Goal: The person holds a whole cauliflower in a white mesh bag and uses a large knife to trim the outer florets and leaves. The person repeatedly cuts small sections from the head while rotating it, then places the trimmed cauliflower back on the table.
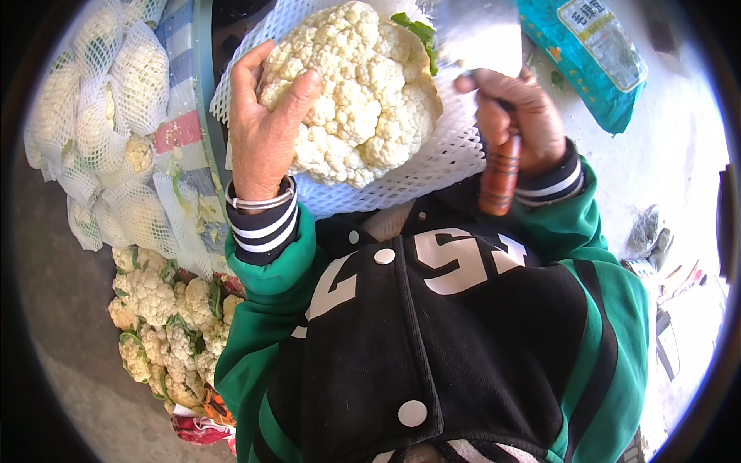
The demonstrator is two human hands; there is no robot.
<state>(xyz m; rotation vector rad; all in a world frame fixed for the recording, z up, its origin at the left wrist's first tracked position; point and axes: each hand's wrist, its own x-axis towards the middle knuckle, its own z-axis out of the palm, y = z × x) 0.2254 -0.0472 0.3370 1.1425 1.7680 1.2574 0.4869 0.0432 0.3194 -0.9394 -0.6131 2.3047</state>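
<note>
A large white cauliflower head (353, 98) fills the space before my chest. My left hand (269, 118) grips its left side, with the thumb pressed on the curds. White foam netting (457, 139) lies beneath and around the cauliflower. My right hand (521, 110) is closed around the brown wooden handle (499, 179) of a broad-bladed knife. The blade (483, 37) points away from me, to the right of the cauliflower, and is blurred and bright with glare. A green leaf (418, 37) shows at the cauliflower's upper right edge, close to the blade.
Several cauliflowers in white foam nets (98, 87) are piled at the left, on a checked cloth (176, 130) strewn with scraps. Below them lie several bare cauliflowers (168, 324) beside a red bag (202, 428). A teal printed bag (590, 63) lies on the pale floor (602, 168) at the right.
</note>
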